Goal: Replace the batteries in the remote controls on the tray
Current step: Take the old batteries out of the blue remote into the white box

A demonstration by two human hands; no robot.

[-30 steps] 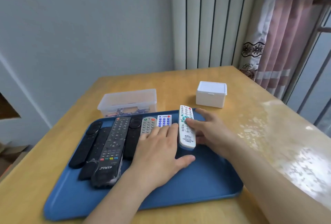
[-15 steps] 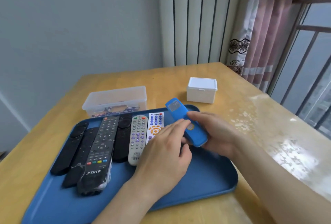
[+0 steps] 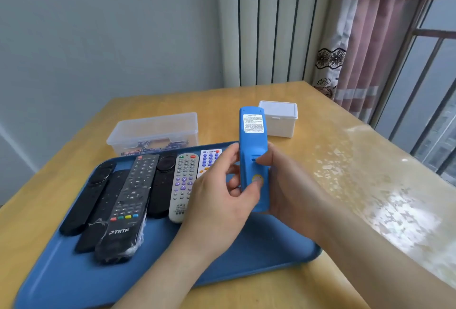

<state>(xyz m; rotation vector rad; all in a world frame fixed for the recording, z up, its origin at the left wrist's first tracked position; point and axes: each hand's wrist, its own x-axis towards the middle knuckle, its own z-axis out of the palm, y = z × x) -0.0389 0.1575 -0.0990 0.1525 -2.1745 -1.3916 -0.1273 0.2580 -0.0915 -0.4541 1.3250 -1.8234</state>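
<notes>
Remote control (image 3: 251, 140), blue plastic, back up, held over blue plastic tray (image 3: 246, 254), long axis near-far. Left hand (image 3: 219, 200) and right hand (image 3: 288, 185) both grasp it, thumbs on battery cover (image 3: 249, 170); I judge it slides along that axis.

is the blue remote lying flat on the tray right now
No, the left hand and right hand hold the blue remote up above the tray.
</notes>
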